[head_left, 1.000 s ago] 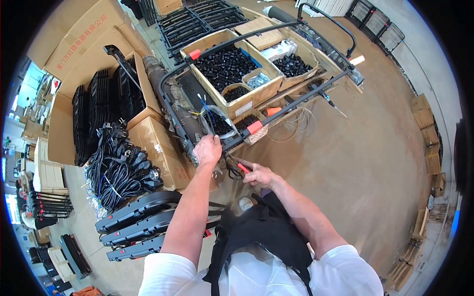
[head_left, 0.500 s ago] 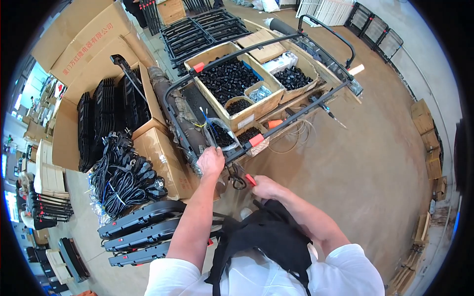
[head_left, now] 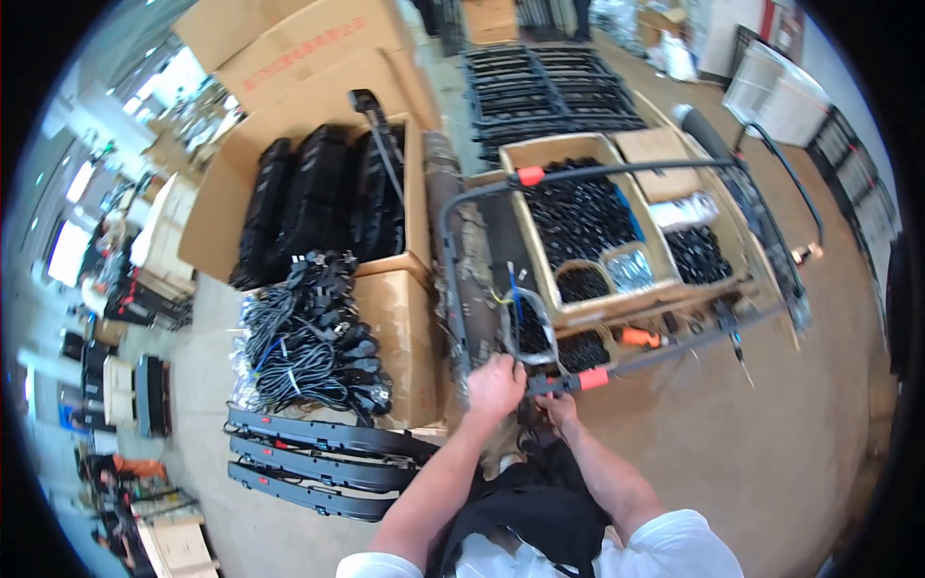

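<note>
The left hand (head_left: 494, 385) is closed on the near corner of a dark metal frame (head_left: 462, 279), and the right hand (head_left: 559, 408) sits just beside it under an orange sleeve (head_left: 593, 379); its grip is unclear. Beyond, the frame rings a box (head_left: 588, 241) of black parts, with cables (head_left: 308, 352) heaped on cartons to the left.

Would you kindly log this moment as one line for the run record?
left hand: gripping black frame corner | right hand: under the frame bar, grip unclear | beside: cable bundle on cardboard box
</note>
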A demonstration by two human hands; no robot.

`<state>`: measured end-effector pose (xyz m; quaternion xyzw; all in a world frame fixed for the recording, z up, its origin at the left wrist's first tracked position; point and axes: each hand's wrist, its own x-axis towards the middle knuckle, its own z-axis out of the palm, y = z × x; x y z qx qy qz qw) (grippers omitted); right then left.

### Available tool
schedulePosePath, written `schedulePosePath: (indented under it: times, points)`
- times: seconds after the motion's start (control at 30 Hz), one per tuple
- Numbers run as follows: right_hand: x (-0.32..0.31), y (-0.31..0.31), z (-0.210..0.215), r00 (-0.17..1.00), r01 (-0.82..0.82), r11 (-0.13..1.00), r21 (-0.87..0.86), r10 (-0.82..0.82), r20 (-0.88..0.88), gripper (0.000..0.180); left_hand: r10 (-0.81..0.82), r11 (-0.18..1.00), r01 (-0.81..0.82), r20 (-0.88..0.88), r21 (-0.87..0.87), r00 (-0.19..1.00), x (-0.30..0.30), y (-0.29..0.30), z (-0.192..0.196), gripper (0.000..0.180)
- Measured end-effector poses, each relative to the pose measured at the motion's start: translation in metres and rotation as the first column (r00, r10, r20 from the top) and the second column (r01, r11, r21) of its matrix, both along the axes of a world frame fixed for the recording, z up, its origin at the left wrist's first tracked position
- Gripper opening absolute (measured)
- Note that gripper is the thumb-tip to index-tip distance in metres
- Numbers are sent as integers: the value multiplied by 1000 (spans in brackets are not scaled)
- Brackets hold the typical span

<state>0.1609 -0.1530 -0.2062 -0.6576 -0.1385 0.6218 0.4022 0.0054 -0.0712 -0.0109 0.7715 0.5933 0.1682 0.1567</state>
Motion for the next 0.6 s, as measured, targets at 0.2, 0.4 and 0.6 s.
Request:
schedulePosePath:
  times: [0.2, 0.4, 0.6]
  points:
    - [28, 2, -62, 980, -4, 996, -89, -14, -199, 27, 73, 967, -43, 111, -250, 991, 16, 40, 29, 28]
    - [79, -4, 71, 584, -724, 598, -344, 797, 156, 44, 381, 791, -394, 127, 468, 916, -97, 221, 75, 34]
    - [188, -23, 186, 644, -754, 652, -84, 758, 104, 45, 617, 762, -646, -356, 46, 702, -134, 349, 40, 71]
